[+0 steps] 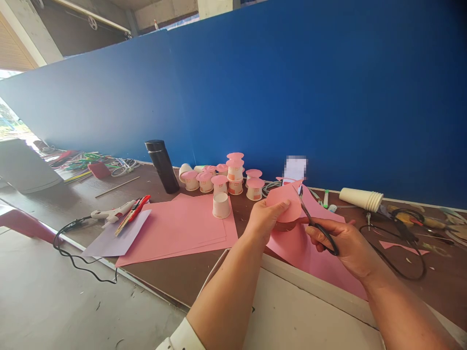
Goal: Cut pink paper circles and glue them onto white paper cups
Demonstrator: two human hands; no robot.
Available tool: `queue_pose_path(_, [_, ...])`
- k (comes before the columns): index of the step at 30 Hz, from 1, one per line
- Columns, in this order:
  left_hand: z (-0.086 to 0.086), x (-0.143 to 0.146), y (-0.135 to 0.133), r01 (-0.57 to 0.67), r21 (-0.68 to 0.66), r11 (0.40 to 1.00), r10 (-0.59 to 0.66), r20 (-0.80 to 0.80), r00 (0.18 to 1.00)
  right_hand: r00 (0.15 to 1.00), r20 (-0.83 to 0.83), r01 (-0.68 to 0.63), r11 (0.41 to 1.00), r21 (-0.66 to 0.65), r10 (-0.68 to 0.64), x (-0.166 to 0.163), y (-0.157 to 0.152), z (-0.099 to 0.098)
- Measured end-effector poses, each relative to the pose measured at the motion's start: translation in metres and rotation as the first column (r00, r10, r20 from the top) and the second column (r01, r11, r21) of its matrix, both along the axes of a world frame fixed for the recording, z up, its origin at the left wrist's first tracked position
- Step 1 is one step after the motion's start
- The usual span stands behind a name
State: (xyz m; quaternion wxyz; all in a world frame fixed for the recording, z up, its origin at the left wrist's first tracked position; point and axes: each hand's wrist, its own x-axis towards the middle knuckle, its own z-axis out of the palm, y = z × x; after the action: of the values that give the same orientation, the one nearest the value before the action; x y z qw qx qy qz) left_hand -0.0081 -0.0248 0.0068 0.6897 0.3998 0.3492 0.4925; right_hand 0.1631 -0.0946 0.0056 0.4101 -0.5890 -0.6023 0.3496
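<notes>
My left hand (268,216) grips a rounded piece of pink paper (286,201), thumb on top. In my right hand (333,238) is a pair of scissors (326,237), fingers through the black handles, blades at the right edge of the piece. Below both hands lies a larger pink sheet (304,250), partly hidden by them. A bare paper cup (221,206) stands upside down left of my left hand. Behind it are several upturned cups with pink paper discs on top, one of them a decorated cup (255,189) with drawn windows.
Left on the brown table are pink sheets (182,226), a lilac sheet (127,238), a red box cutter (133,214), a white glue gun (113,213) and a black bottle (163,166). Stacked cups (361,199) and a black cable (392,277) lie right. A blue panel (292,87) stands behind.
</notes>
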Motion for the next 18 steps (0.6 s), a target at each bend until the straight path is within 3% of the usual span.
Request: queue_pose_path(18, [-0.0004, -0.0004, 0.0022, -0.014, -0.013, 1.000, 0.013, -0.029, 0.999, 0.999, 0.027, 0.016, 1.000, 0.016, -0.017, -0.0016, -0.0019, 0.0033])
